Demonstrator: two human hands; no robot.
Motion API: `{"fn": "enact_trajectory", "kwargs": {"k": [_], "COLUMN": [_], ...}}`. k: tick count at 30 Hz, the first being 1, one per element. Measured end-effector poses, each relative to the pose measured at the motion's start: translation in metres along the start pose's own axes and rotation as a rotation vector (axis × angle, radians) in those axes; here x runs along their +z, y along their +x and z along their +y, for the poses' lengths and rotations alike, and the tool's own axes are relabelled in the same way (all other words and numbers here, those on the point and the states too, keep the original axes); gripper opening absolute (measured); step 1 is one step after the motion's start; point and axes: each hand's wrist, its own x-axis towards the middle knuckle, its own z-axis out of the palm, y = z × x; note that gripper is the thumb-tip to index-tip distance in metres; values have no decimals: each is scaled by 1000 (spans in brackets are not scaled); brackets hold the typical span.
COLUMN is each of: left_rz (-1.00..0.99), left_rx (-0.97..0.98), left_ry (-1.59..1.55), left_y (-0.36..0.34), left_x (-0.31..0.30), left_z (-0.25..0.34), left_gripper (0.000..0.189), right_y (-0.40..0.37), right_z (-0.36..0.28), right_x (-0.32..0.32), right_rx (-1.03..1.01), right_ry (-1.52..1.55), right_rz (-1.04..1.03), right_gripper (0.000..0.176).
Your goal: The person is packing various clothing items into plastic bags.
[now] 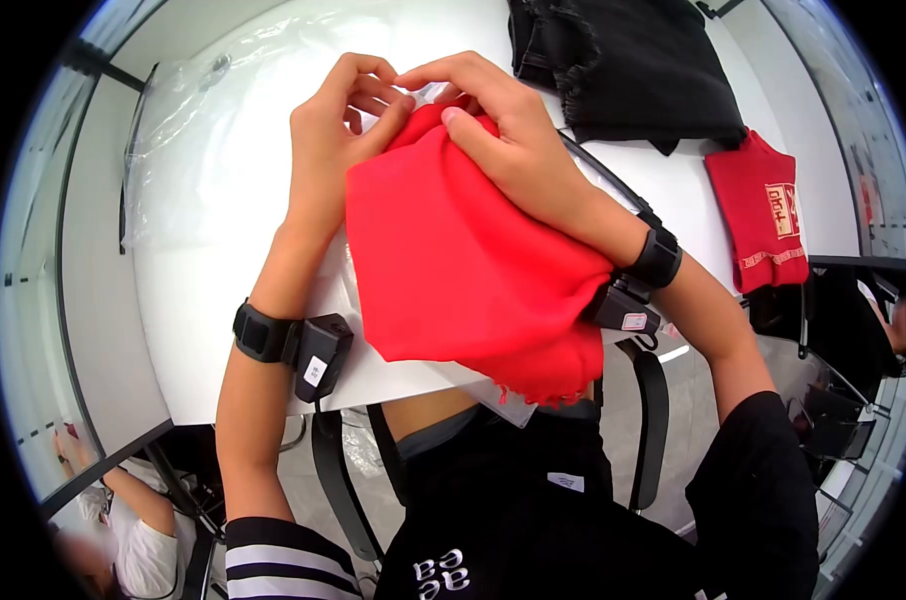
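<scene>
A red scarf (463,260) with a fringed lower edge hangs in loose folds from the table's front edge towards my lap. My left hand (338,135) is closed at the scarf's upper left edge, its thumb against the cloth and its fingers curled. From the right, my right hand (513,135) pinches the bunched top, thumb over the fabric. The fingertips of both hands almost meet. A bit of clear, whitish plastic (430,92) shows between them; what lies under the scarf is mostly hidden.
Clear plastic wrapping (188,130) lies on the white table (223,220) at left. Folded black denim (638,70) and a folded red textile with gold print (758,210) lie to the right. Black wrist devices (323,355) have cables. Other people sit beyond the partitions.
</scene>
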Motion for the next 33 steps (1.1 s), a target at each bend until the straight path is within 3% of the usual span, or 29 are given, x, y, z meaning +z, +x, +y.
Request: {"fn": "enact_trajectory", "kwargs": {"k": [11, 33], "left_rz": [-44, -72], "left_rx": [-12, 50], "left_ry": [-5, 72], "left_y": [0, 1], "left_x": [-1, -3], "left_z": [3, 7], "left_gripper": [8, 13], "right_y": [-2, -2], "right_z": [5, 11], "right_x": [-1, -3], "right_rx": [148, 156], "right_ry": [73, 88], "right_rz": [16, 35], "right_gripper": [23, 23]}}
